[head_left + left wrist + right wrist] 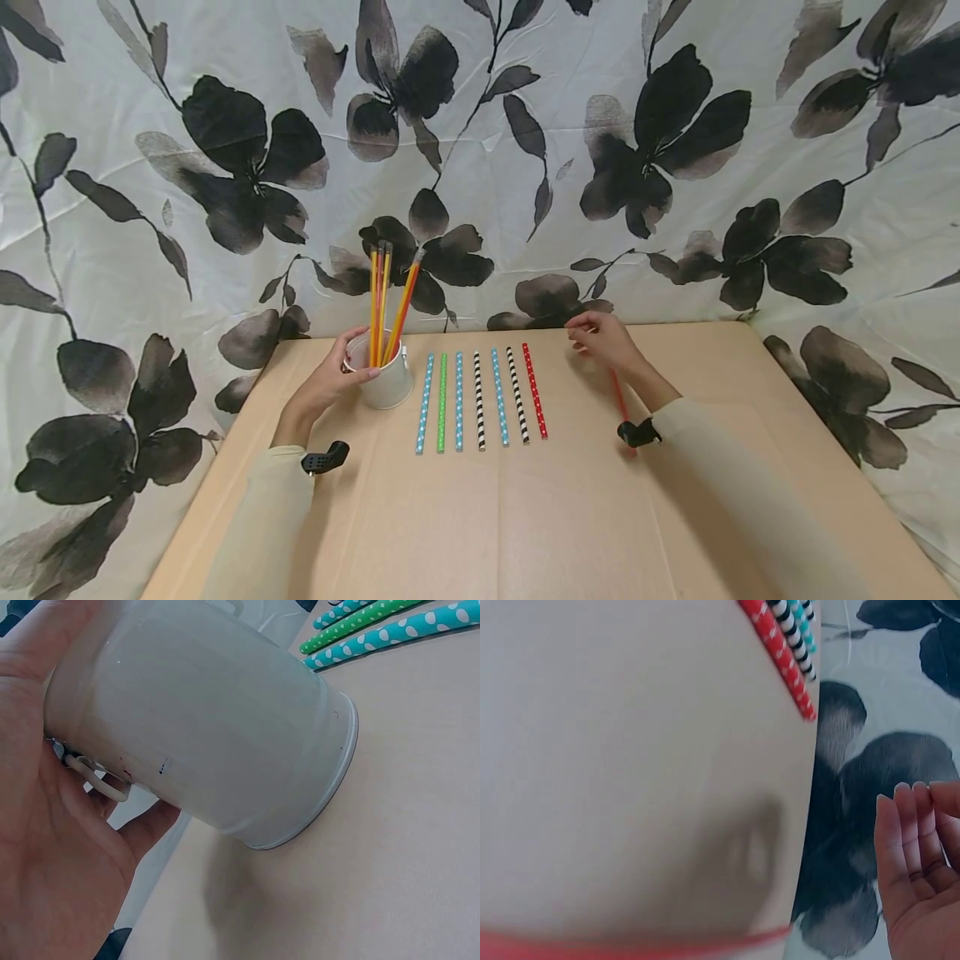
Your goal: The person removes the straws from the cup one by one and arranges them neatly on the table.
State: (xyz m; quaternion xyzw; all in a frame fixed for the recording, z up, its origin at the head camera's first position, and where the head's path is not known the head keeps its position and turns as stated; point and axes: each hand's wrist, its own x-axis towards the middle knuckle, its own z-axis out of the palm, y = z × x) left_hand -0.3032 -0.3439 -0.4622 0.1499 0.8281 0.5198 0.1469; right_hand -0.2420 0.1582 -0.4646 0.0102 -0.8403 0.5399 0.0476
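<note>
My left hand (324,382) holds a white metal pail (388,387) at the left of the table, thumb on the near side of its rim. Yellow, orange and reddish pencils (405,302) stand in it. In the left wrist view, a small side handle (97,778) on the pail shows near the palm. Above the table's far edge, my right hand (602,339) is raised with loosely bent fingers and nothing visible in them. Below the right wrist lies a thin, plain red stick (619,397), partly hidden by the wrist camera; its exact kind is unclear.
Between the hands, several patterned paper straws lie in a row: blue dotted (425,404), green dotted (442,404), black-and-white striped (479,402) and red dotted (535,392). The wooden table (480,525) meets a floral cloth (525,250) at its far edge.
</note>
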